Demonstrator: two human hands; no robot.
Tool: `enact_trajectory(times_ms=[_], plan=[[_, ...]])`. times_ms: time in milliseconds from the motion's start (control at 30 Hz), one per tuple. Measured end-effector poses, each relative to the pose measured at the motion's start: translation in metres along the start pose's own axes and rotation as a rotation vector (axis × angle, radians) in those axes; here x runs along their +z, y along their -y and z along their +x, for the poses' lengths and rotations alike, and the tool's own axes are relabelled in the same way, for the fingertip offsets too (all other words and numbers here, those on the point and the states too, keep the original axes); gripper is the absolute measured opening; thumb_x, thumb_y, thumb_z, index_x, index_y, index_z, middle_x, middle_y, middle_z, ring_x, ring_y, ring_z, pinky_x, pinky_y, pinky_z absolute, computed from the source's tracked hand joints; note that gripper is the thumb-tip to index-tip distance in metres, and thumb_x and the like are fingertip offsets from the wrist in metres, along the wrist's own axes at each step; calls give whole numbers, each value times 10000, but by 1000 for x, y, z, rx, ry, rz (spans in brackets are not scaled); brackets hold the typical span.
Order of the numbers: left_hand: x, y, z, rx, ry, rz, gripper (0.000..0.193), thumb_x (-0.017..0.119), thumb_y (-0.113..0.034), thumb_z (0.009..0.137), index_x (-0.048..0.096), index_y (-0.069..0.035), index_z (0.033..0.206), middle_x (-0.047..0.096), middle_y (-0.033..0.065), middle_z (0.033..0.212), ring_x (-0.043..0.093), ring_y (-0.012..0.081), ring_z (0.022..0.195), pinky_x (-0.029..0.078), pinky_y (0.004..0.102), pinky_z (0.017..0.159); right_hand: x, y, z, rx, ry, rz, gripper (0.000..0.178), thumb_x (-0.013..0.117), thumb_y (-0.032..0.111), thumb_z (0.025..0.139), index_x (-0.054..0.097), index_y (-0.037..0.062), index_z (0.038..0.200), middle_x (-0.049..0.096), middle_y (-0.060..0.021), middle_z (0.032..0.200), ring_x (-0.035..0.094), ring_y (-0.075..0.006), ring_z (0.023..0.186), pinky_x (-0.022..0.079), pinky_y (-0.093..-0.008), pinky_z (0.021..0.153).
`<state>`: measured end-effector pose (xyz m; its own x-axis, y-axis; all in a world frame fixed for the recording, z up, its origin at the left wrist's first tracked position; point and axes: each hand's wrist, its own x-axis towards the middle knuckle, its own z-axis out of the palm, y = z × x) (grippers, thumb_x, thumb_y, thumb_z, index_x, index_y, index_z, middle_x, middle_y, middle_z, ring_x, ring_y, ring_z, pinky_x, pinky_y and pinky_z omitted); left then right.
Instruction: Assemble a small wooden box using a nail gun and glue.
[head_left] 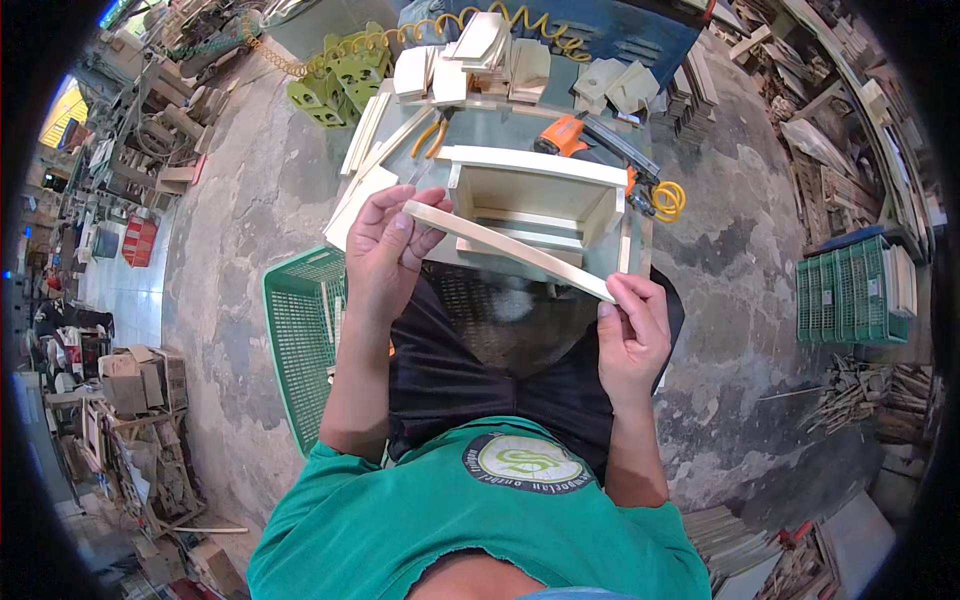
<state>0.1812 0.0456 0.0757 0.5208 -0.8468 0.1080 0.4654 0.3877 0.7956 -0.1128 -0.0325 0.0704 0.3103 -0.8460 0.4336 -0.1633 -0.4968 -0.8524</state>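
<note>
A pale, narrow wooden strip [510,248] slants across in front of me, its left end higher in the picture than its right. My left hand [385,240] pinches one end between thumb and fingers. At the other end, my right hand [634,325] grips the strip the same way. Just beyond it, a wooden box frame [540,190] with an open front lies on the worktable [480,130]. Orange-handled pliers [432,138] lie left of the frame. An orange and black nail gun [595,140] with a coiled yellow hose [668,200] rests behind and right of it.
Stacked pale wood pieces [470,62] line the table's far edge, and more strips [365,150] lie along its left side. A green plastic basket [300,330] stands by my left leg. Green crates [850,290] sit on the floor at right. Green brackets [345,75] stand beyond the table.
</note>
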Motion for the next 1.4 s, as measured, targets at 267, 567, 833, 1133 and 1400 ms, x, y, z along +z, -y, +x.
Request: enact_trajectory(times_ms=[267,567,833,1133,1400], plan=[[-2,5,9,-53,-8,306,290,602,-177,1088,605,12,1308,737,192,1204,740,215,1024,619,362,905,-11,-7,16,79,4,87,222,702,-84,935,736,-31,1148,665,-135,1217,661,-177,1023,537,-264,874],[15,12,37,-40,-139,186,202,658,-150,1065,667,26,1164,709,75,988,711,164,920,611,331,875,-2,-35,64,292,-111,180,194,731,22,965,744,-22,1153,667,-42,1157,555,-53,849,474,-205,756],[10,11,51,-135,-227,397,298,695,-315,1047,641,-32,973,682,45,856,694,132,711,612,286,689,3,-50,85,462,-75,195,227,766,137,993,755,-24,1152,744,-40,951,682,-89,841,561,-245,781],[15,8,49,-133,-274,452,383,675,-398,1051,606,-64,877,630,18,739,673,116,622,588,260,618,-4,-37,94,389,-64,129,227,756,176,1007,767,-15,1129,731,-30,924,650,-89,770,535,-241,726],[7,7,43,-133,-217,382,442,642,-446,1062,591,-81,817,601,2,693,663,99,599,579,252,590,-4,-26,92,434,-66,220,261,746,223,1019,763,-33,1066,700,-22,861,585,-78,710,475,-232,669]])
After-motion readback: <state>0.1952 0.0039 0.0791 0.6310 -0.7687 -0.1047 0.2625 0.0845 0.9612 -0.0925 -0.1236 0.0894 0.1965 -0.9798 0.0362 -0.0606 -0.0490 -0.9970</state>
